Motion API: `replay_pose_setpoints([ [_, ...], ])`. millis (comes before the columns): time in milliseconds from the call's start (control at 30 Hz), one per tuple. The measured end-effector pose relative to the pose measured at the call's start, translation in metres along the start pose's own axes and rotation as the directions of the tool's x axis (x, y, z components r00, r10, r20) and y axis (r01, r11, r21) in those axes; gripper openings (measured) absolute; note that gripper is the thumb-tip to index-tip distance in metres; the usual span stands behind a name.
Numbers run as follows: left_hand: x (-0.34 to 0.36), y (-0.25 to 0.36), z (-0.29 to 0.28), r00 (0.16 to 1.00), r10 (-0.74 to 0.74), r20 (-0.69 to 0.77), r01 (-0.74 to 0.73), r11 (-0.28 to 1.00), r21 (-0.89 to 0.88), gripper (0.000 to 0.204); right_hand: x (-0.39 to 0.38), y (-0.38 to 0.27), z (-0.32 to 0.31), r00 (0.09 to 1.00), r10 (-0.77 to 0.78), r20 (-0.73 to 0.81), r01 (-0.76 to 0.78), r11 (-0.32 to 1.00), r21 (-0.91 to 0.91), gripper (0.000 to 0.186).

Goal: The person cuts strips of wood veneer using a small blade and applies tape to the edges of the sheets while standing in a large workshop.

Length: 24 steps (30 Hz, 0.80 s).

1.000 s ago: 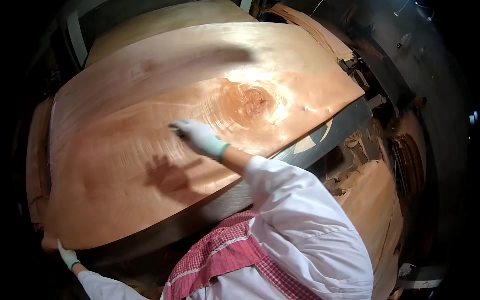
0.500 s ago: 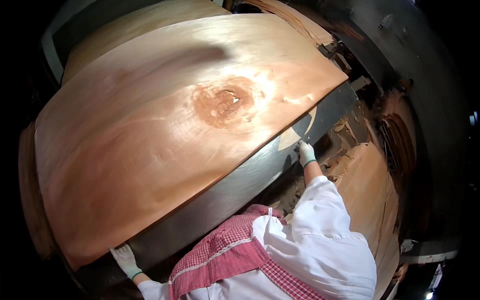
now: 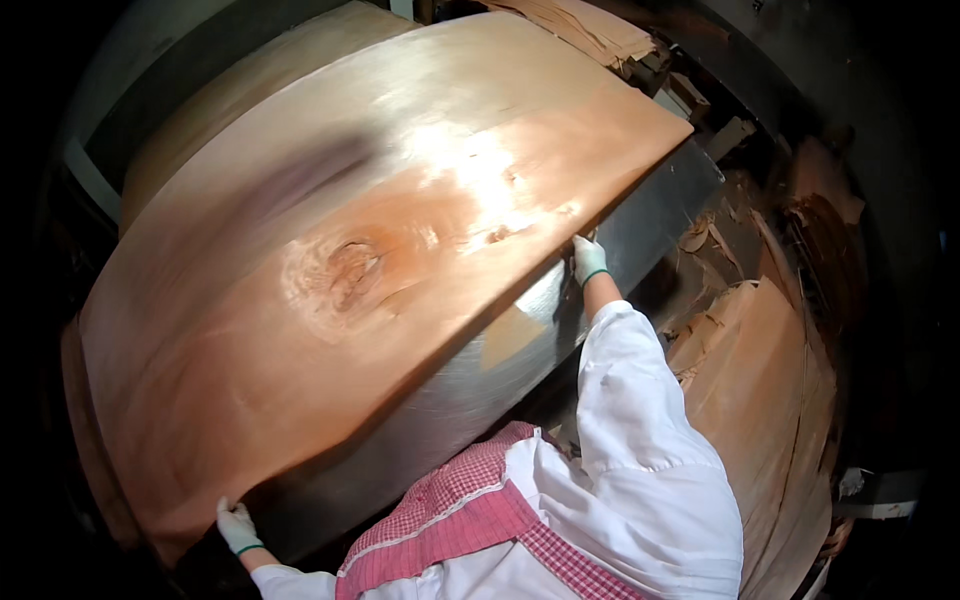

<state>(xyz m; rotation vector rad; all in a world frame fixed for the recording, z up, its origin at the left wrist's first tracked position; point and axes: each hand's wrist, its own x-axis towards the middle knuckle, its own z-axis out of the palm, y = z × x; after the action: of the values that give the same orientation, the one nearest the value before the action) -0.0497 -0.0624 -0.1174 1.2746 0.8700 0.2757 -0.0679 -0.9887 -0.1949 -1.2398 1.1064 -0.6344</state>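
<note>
A large, thin reddish-tan wood veneer sheet with a swirling knot spreads over a grey metal tabletop. Its near edge stands slightly off the metal and casts a dark shadow. My left hand, in a white glove with a green cuff, pinches the sheet near its lower left corner, thumb on top. Farther right, my gloved right hand holds the same near edge; its fingertips are partly hidden by the sheet. A pale veneer scrap lies on the metal between my hands.
Leaning at the right are broken veneer sheets, with torn strips beside the table's edge. Beyond the far right corner sit more veneer pieces and wood offcuts. Another pale sheet shows behind the large one.
My right hand has gone from the metal near the scrap to the sheet's edge. The knot and the scrap now appear farther left and nearer. My left hand stays by the corner.
</note>
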Motion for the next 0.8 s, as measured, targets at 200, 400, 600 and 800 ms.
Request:
replay_pose_setpoints([
  [200, 0.022, 0.109, 0.032, 0.987, 0.160, -0.019, -0.160, 0.987, 0.031, 0.026, 0.005, -0.039, 0.013, 0.985, 0.172, 0.025, -0.173, 0.949, 0.265, 0.032],
  [400, 0.011, 0.185, 0.064, 0.971, 0.234, -0.049, -0.219, 0.953, 0.210, 0.048, 0.032, -0.067, 0.029, 0.899, 0.209, 0.385, -0.422, 0.653, 0.630, 0.034],
  [600, -0.020, 0.173, 0.044, 0.954, 0.299, -0.026, -0.292, 0.946, 0.143, 0.083, 0.039, -0.093, 0.006, 0.992, 0.041, 0.118, -0.105, 0.790, 0.604, 0.026],
  [800, -0.051, 0.095, 0.010, 0.938, 0.256, -0.232, -0.082, 0.816, 0.572, 0.047, -0.027, -0.088, -0.047, 0.970, -0.214, -0.115, 0.224, 0.971, 0.083, 0.062],
])
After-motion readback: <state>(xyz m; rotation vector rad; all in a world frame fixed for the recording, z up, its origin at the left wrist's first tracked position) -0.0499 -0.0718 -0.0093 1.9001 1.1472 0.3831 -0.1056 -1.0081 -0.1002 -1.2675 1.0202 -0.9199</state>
